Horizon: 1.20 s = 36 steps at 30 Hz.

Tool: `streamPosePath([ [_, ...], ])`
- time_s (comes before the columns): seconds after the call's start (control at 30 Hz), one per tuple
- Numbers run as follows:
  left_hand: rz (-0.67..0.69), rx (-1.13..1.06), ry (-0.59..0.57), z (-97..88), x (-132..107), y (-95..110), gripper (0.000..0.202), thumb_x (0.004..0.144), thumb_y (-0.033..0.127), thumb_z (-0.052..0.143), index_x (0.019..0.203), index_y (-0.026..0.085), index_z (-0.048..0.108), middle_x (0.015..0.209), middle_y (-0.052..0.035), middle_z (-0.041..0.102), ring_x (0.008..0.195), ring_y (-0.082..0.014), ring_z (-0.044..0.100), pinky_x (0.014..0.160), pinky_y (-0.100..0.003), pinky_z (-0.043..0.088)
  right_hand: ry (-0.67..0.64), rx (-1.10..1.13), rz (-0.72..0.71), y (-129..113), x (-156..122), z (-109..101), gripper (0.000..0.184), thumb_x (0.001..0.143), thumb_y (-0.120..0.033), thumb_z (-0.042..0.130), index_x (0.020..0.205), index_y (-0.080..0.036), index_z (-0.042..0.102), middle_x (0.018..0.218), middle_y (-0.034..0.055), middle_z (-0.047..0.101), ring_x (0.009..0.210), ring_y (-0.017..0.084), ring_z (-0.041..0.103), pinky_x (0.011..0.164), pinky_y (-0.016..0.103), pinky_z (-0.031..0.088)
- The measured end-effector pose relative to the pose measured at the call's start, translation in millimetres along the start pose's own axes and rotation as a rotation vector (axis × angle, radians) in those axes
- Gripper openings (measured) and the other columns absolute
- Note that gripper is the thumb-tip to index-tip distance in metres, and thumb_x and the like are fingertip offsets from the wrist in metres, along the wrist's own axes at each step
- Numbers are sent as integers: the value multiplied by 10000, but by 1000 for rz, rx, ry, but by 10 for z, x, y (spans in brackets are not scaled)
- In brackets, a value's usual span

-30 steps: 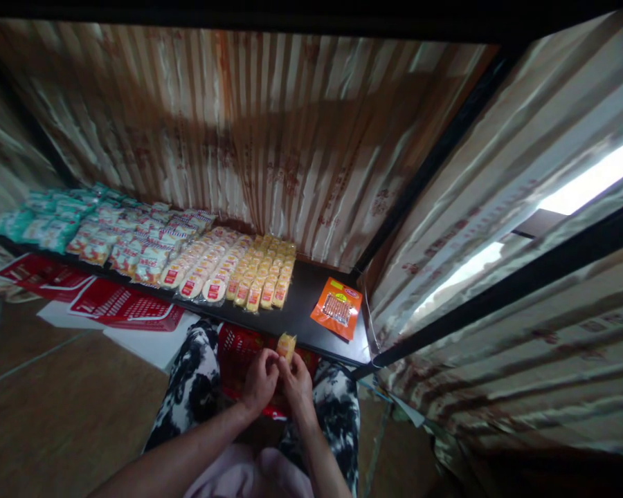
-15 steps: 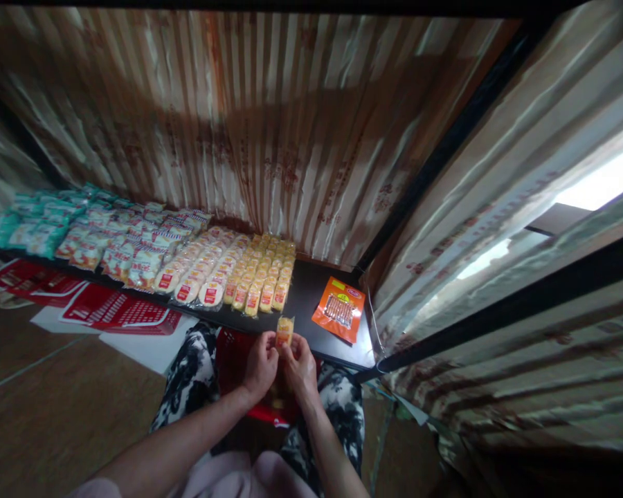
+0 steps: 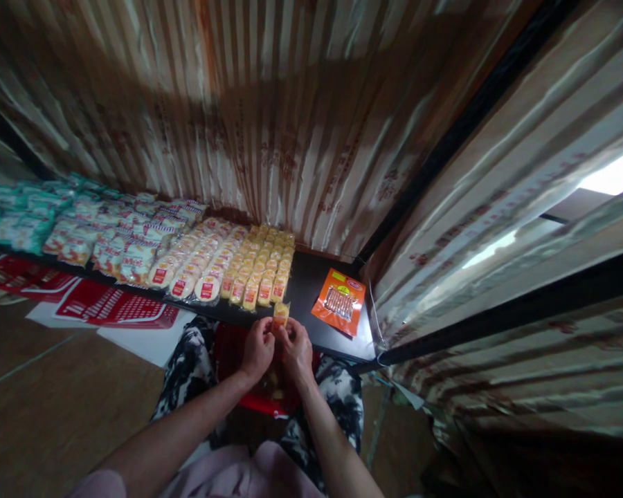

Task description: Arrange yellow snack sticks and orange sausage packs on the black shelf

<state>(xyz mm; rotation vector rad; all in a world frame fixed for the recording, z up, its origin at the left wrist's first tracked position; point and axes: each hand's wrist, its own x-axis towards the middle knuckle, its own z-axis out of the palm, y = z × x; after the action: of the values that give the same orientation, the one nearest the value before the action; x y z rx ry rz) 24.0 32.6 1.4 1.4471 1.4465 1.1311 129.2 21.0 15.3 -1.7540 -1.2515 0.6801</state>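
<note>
Both of my hands pinch one small yellow snack packet (image 3: 281, 313) just above the front edge of a low black shelf (image 3: 311, 304). My left hand (image 3: 257, 348) grips its left side and my right hand (image 3: 295, 350) its right side, fingers closed. The packet sits close to the near end of rows of the same yellow packets (image 3: 262, 266) laid flat on the shelf. A red basket (image 3: 233, 346) rests between my knees under the hands.
Left of the yellow rows lie round cracker packs (image 3: 197, 266), red-and-white packs (image 3: 129, 245) and teal packs (image 3: 15, 218). An orange sausage pouch (image 3: 338, 301) lies on the shelf's right end. Red printed sheets (image 3: 109, 304) lie on the tiled floor. Striped plastic sheeting walls the back and right.
My two hands have carried the yellow packet up and forward from over the basket to the shelf's front edge, near the yellow rows. The view has tipped slightly.
</note>
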Motion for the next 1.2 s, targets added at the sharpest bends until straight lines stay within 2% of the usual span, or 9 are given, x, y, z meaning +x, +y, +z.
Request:
streamPosePath([
  [0.2,14,26,-33,77,110,56,396,705,50,419,1051,157,580,1030,-81,608,975,-162,596,908,-322,475,51,67,-37,61,136,-7,350,762,-376,500,1019,-179,632,888,59,667,788,192,616,730,298,475],
  [0.37,10,35,-84,246,277,180,361,759,106,409,1075,129,582,1049,-115,608,1012,-181,591,941,-334,460,105,85,-42,96,335,-64,341,748,-344,510,1024,-177,622,929,74,667,815,202,628,748,315,489],
  [0.57,-3,60,-70,444,494,342,340,805,172,406,1087,117,588,1147,-150,611,1107,-215,561,991,-362,419,106,129,-51,98,590,-117,414,757,-354,481,1121,-177,564,1021,89,664,921,217,629,814,352,489],
  [0.7,-3,70,-90,567,634,439,379,834,190,377,1153,86,554,1197,-171,593,1130,-221,552,1010,-363,398,157,116,-60,134,760,-107,478,740,-364,467,1158,-142,541,1093,138,638,983,244,609,859,390,468],
  [0.83,-63,56,-123,713,791,504,393,851,212,382,1184,64,530,1202,-180,594,1131,-217,553,1001,-353,409,183,172,-74,222,963,-62,510,732,-373,476,1184,-140,523,1104,143,631,999,249,603,862,393,468],
  [1.03,-129,47,-73,981,1093,571,376,856,196,381,1180,98,544,1222,-156,591,1158,-224,537,1033,-377,378,225,205,-76,266,1261,-26,534,739,-403,461,1199,-139,517,1104,137,629,983,243,600,870,377,460],
  [1.2,-177,41,-45,1171,1328,607,381,851,202,397,1183,81,540,1216,-178,587,1154,-250,541,1009,-374,402,258,180,-44,259,1469,-16,492,754,-379,431,1197,-187,528,1110,101,629,990,231,592,878,348,448],
])
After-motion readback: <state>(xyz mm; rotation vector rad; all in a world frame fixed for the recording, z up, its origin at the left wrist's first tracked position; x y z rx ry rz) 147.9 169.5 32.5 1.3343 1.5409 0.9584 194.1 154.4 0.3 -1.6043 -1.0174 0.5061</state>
